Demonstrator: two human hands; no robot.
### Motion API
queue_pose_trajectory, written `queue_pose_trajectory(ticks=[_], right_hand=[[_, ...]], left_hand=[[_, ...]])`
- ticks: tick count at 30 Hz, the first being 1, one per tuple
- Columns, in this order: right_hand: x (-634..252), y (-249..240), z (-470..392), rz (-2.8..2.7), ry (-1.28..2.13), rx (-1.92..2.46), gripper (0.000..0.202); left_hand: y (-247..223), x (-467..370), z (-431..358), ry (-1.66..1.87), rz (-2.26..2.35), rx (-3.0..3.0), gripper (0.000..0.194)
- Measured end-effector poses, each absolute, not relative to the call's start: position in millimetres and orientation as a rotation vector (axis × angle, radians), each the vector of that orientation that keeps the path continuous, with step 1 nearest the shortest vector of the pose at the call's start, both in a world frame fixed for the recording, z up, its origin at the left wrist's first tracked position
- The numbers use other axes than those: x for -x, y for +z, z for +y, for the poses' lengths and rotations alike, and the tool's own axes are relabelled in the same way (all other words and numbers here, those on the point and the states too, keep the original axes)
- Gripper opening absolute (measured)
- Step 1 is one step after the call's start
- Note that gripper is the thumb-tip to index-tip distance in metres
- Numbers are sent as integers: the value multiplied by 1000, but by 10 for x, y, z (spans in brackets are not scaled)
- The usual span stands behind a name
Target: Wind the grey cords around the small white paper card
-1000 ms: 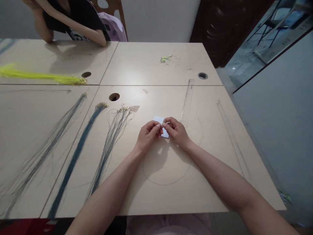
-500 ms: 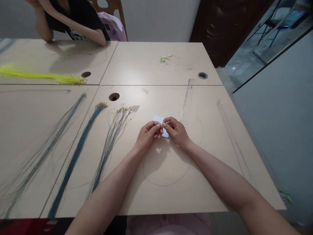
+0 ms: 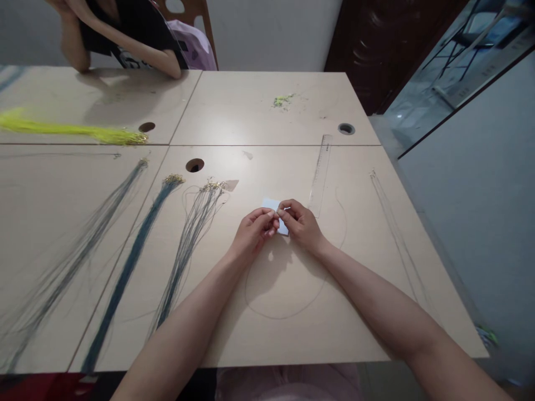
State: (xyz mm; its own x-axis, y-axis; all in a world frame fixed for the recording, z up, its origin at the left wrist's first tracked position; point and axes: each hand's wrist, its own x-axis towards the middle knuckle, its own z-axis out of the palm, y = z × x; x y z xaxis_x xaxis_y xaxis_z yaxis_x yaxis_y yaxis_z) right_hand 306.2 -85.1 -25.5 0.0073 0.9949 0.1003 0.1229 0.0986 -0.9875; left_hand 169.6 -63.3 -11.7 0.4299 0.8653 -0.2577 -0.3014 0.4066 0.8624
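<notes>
My left hand [image 3: 256, 229] and my right hand [image 3: 300, 223] meet at the middle of the near table, thumbs and fingertips pinched together. Between the fingertips is the end of a thin fishing line [image 3: 276, 318]; whatever tiny piece sits on it is too small to make out. From the hands the line bows in a wide loop over the table, passing beneath my right forearm, its loose end lying right of my right hand. Under the fingers lies a small pale-blue card [image 3: 271, 202], partly covered.
To the left lie bundles of line with gold-coloured ends: a grey-green one [image 3: 194, 223], a teal one [image 3: 137, 262], a thinner one [image 3: 96, 228] and a bright yellow one [image 3: 71, 129]. A clear ruler [image 3: 321, 172] and a few strands [image 3: 390, 220] lie right. Across sits a person [image 3: 134, 39].
Almost nothing differs. Both hands stay pinched together at the same spot, with only a slight shift of the left fingers.
</notes>
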Motion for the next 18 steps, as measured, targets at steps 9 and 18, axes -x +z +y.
queue_pose_trajectory(ticks=[9, 18], right_hand=[[-3069, -242, -861, -1360, 1031, 1232, 17], [-3053, -244, -870, -1377, 1002, 1237, 16]], left_hand=[[-93, -1686, -633, 829, 816, -825, 11], [-104, -1692, -635, 847, 811, -826, 10]])
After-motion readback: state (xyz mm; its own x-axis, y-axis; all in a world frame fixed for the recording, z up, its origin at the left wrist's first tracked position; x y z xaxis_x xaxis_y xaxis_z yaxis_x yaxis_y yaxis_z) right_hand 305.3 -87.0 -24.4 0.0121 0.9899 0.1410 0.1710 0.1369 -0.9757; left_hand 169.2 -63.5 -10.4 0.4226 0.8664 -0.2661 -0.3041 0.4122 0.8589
